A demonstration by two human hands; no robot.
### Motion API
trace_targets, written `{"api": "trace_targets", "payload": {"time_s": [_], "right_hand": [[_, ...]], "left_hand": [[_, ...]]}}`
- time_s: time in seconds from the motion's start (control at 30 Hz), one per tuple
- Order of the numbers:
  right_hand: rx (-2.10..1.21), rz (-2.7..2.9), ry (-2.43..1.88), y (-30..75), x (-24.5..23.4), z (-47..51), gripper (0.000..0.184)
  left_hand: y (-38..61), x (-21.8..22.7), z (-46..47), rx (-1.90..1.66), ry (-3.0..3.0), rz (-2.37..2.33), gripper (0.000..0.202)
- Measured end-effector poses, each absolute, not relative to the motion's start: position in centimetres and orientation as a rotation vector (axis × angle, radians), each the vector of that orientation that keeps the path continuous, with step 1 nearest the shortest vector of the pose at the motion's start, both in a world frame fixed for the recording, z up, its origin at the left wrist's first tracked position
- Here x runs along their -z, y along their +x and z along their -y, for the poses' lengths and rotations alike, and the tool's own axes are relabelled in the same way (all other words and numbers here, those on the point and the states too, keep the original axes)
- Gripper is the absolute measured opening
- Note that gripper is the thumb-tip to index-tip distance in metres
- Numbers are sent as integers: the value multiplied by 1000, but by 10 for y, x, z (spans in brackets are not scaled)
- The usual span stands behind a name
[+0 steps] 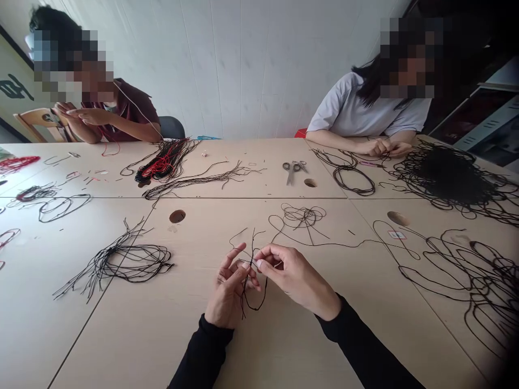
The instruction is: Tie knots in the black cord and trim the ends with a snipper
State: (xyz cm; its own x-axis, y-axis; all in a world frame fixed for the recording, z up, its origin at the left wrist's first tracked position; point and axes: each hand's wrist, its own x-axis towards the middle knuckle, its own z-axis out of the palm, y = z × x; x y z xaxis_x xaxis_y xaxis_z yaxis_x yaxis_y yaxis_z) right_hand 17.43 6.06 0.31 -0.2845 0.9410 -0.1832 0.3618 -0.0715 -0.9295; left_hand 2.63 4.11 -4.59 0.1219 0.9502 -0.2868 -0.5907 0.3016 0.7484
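Observation:
Thin black cord (254, 304) runs through both of my hands above the pale wooden table (121, 340), with a short loop hanging below them. My left hand (231, 286) pinches the cord between thumb and fingers. My right hand (294, 275) grips it from the other side, fingertips close to my left hand. A long strand (344, 244) leads away to a tangled black cord heap (466, 270) on the right. A loose black cord bundle (121, 265) lies to my left, not touching either hand.
Steel scissors (293, 168) and a red-and-black cord bundle (164, 162) lie farther across the table, among scattered cords and small scraps. The table has round holes (177, 216). Two seated people work cord at the far side, their hands (77, 113) (383, 147) well away from mine.

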Motion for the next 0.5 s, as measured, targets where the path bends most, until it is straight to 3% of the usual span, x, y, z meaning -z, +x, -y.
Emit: {"api": "trace_targets", "payload": {"time_s": [0.27, 0.5], "right_hand": [[-1380, 1665, -1369, 175, -1, -63, 24], [-1394, 1522, -1327, 175, 3, -64, 22]], "left_hand": [[27, 45, -39, -1220, 723, -925, 58], [29, 49, -41, -1154, 548, -854, 29]]}}
